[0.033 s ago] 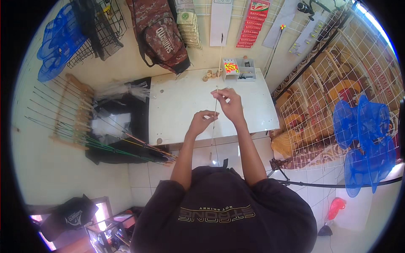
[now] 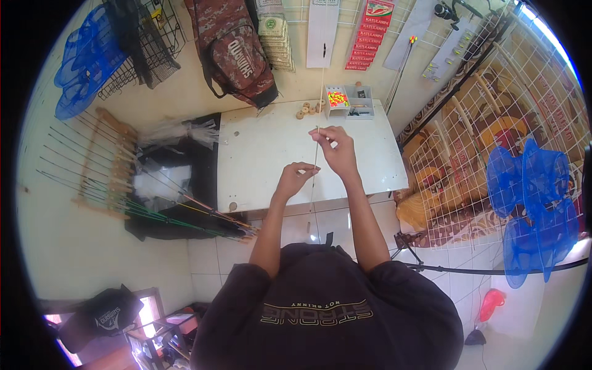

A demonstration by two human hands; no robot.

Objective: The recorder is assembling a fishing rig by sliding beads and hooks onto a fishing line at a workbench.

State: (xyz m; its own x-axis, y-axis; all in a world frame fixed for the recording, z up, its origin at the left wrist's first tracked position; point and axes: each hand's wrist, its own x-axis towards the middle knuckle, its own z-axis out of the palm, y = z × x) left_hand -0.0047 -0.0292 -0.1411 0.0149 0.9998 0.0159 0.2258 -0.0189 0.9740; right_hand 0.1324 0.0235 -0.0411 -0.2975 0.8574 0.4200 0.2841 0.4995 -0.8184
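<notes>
Over the white table (image 2: pixel 259 160) I hold a thin pale rod (image 2: pixel 314 197) that runs nearly upright between my hands. My right hand (image 2: pixel 338 148) pinches it near its upper end, fingers closed around it. My left hand (image 2: pixel 297 177) grips it a little lower and to the left, thumb and fingers closed on it. Both forearms reach up from my dark shirt at the lower edge. The rod's lower part hangs down past the table's front edge.
A small grey compartment box (image 2: pixel 346 100) with orange and yellow bits stands at the table's far edge beside several wooden rings (image 2: pixel 306 111). A camouflage bag (image 2: pixel 231 49) hangs behind. Fishing rods in a rack (image 2: pixel 105 166) lie left; blue nets (image 2: pixel 530 203) and a wire grid (image 2: pixel 475 142) stand right.
</notes>
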